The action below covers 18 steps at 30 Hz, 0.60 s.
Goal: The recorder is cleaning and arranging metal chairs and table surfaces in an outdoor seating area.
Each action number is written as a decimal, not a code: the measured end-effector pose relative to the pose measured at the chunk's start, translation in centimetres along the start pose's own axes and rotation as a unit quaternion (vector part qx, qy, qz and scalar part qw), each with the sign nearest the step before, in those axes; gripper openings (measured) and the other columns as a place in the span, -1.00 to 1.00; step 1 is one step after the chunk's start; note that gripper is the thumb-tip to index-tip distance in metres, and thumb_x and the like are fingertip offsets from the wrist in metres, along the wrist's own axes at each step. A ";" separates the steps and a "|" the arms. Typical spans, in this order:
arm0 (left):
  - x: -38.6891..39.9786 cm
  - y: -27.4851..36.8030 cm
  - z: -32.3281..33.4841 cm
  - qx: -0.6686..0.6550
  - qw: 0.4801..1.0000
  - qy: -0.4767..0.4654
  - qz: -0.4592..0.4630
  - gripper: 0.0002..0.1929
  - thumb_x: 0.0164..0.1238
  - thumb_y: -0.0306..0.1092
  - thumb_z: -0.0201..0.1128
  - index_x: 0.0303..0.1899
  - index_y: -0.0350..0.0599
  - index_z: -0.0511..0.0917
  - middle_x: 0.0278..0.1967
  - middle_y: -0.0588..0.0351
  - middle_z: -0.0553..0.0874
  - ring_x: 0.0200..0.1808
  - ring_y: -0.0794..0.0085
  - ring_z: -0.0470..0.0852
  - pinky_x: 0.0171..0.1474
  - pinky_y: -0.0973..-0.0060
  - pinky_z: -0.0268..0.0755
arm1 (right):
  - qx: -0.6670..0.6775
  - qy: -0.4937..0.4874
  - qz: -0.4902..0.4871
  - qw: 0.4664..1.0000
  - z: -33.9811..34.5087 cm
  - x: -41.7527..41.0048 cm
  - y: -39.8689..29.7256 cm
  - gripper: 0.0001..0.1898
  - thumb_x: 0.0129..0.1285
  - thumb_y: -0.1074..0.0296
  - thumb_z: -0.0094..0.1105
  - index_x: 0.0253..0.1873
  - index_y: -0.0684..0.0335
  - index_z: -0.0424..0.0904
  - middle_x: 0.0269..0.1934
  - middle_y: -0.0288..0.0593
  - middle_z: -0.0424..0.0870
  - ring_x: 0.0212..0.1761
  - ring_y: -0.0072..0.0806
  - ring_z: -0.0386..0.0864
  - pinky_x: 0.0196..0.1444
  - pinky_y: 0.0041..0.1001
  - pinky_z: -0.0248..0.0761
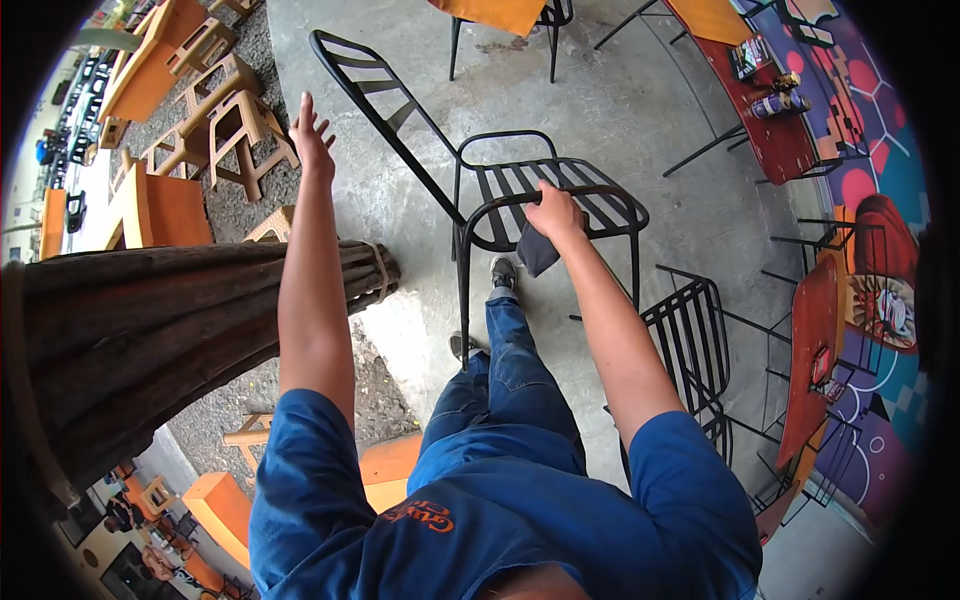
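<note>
A black metal armchair [555,199] with a slatted seat and back stands tilted before me on the concrete floor. My right hand [556,216] is closed around its near armrest, and a dark grey cloth [537,253] hangs from beneath that hand. Out to the left of the chair's backrest, my left hand [311,139] is raised with its fingers spread and nothing in it. One front leg of the chair comes down close to my shoes.
A thick bundled wooden post [225,307] crosses the left side. Beyond it are tan plastic stools [244,139] on gravel. At right stand another black metal chair [686,337] and red tables [810,360] along a painted wall. An orange-topped table [495,11] is ahead.
</note>
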<state>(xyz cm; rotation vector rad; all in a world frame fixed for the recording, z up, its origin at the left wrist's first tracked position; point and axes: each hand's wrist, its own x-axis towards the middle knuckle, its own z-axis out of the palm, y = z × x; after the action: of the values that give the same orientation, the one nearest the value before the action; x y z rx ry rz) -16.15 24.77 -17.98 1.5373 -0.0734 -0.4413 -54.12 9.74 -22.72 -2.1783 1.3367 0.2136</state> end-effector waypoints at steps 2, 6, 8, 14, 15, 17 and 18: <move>3.9 4.4 1.6 0.091 0.994 -0.059 -0.022 -0.05 0.12 0.45 0.34 0.35 -0.16 0.47 0.43 -0.18 0.39 0.39 0.02 0.41 0.32 0.03 0.28 | 0.004 0.010 -0.020 1.000 0.2 -0.1 -0.5 -0.66 0.17 0.17 0.25 0.01 0.17 0.58 -0.11 0.14 0.75 0.02 0.09 0.69 0.08 -0.07 0.56; 8.1 4.9 5.1 0.104 0.990 -0.074 -0.067 -0.35 0.30 0.19 0.41 0.05 -0.30 0.57 -0.13 0.01 0.68 -0.25 0.26 0.71 -0.20 0.26 0.55 | 0.035 0.000 -0.028 0.999 -0.3 0.3 -0.8 -0.70 0.14 0.18 0.29 -0.08 0.19 0.57 -0.19 0.15 0.75 -0.06 0.14 0.69 0.00 -0.04 0.55; 8.8 3.3 5.9 0.058 0.996 0.048 -0.052 -0.46 0.34 0.12 0.42 -0.12 -0.25 0.51 -0.42 0.10 0.62 -0.58 0.40 0.59 -0.48 0.39 0.46 | 0.061 -0.002 -0.028 0.998 -0.5 0.2 -1.8 -0.71 0.11 0.20 0.31 -0.11 0.18 0.58 -0.22 0.15 0.74 -0.08 0.15 0.68 -0.03 -0.04 0.54; 4.0 3.0 13.0 -0.074 0.989 0.070 0.108 -0.58 0.48 -0.02 0.33 -0.30 -0.05 0.28 -0.63 0.27 0.44 -0.69 0.62 0.33 -0.66 0.58 0.12 | 0.114 0.049 0.028 0.992 -3.0 0.3 1.3 -0.78 0.02 0.30 0.35 -0.24 0.22 0.59 -0.39 0.10 0.72 -0.22 0.14 0.68 -0.19 -0.04 0.52; 2.7 5.0 13.7 -0.108 0.985 0.033 0.127 -0.61 0.53 -0.04 0.27 -0.28 -0.01 0.25 -0.65 0.32 0.39 -0.69 0.68 0.28 -0.66 0.62 0.06 | 0.119 0.063 0.021 0.991 -3.6 -0.5 1.7 -0.79 0.01 0.33 0.34 -0.25 0.22 0.58 -0.40 0.09 0.72 -0.24 0.13 0.68 -0.22 -0.04 0.51; 0.3 9.6 15.3 -0.166 0.977 0.005 0.137 -0.63 0.55 -0.09 0.26 -0.31 0.06 0.23 -0.66 0.42 0.25 -0.70 0.74 0.08 -0.65 0.63 -0.13 | 0.142 0.090 0.003 0.986 -5.0 -0.9 1.6 -0.79 0.02 0.33 0.35 -0.26 0.24 0.56 -0.41 0.08 0.72 -0.27 0.12 0.68 -0.24 -0.05 0.50; -0.2 11.2 15.7 -0.173 0.974 -0.001 0.143 -0.65 0.56 -0.10 0.25 -0.30 0.06 0.24 -0.66 0.43 0.23 -0.70 0.75 0.06 -0.64 0.62 -0.15 | 0.163 0.102 -0.017 0.981 -6.0 -1.0 1.4 -0.79 0.03 0.33 0.36 -0.27 0.24 0.56 -0.42 0.07 0.71 -0.28 0.12 0.68 -0.24 -0.06 0.50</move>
<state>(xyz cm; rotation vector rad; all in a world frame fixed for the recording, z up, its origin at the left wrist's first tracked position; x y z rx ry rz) -18.80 9.65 -6.24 1.1598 -0.2061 -0.2115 -56.71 6.78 -17.90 -1.9814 1.3346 -0.2352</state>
